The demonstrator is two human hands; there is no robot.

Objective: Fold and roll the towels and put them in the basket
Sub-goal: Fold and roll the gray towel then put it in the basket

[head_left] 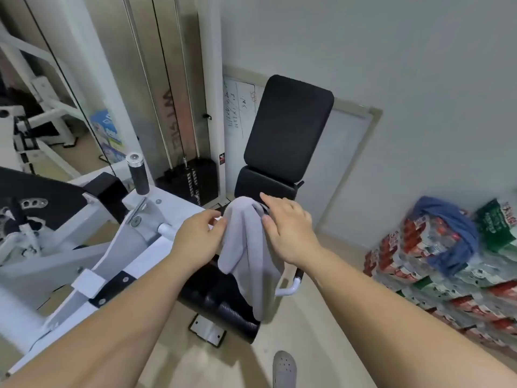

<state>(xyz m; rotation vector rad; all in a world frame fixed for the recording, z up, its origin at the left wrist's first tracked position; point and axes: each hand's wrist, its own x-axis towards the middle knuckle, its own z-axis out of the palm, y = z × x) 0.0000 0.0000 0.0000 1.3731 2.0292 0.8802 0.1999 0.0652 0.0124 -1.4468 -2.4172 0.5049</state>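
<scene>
A light grey towel (249, 253) hangs bunched in front of me, over the black seat of a gym bench (223, 303). My left hand (200, 236) pinches the towel's upper left edge between thumb and fingers. My right hand (288, 228) grips the upper right part, with the index finger stretched forward over the top. The towel's lower end droops down to the seat's front. No basket is in view.
The bench's black backrest (288, 127) stands upright against the wall. A white machine frame (117, 247) with a black handle (137, 175) is on the left. Stacked packs of bottled water (447, 270) with a blue cloth (453, 233) on top lie to the right.
</scene>
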